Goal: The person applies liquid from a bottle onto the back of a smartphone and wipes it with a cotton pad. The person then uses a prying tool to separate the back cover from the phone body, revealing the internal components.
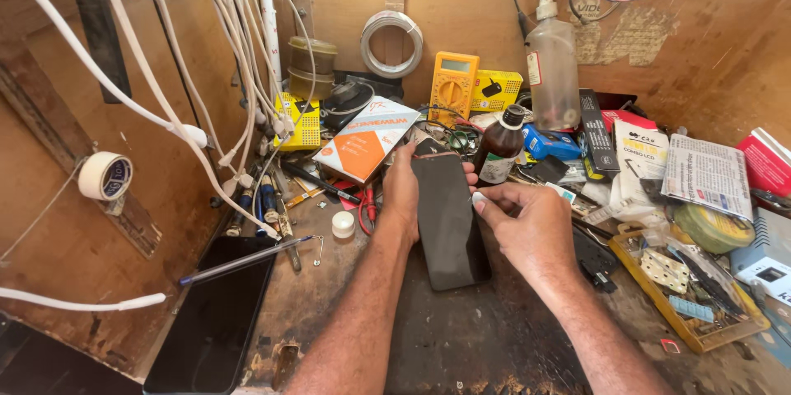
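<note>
Two hands work over a scarred wooden desk (461, 337) boxed in by plywood walls. Left hand (401, 189) grasps the dark phone (447, 222) by its left edge, upper end raised; right hand (527, 222) pinches a small white piece (478, 198) beside the phone's right edge. Brown bottle (499, 148) stands just behind.

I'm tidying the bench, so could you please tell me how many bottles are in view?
2: a small brown glass bottle with a black cap beside the black phone, and a tall clear plastic bottle against the back wall. Clutter may hide more.
</note>
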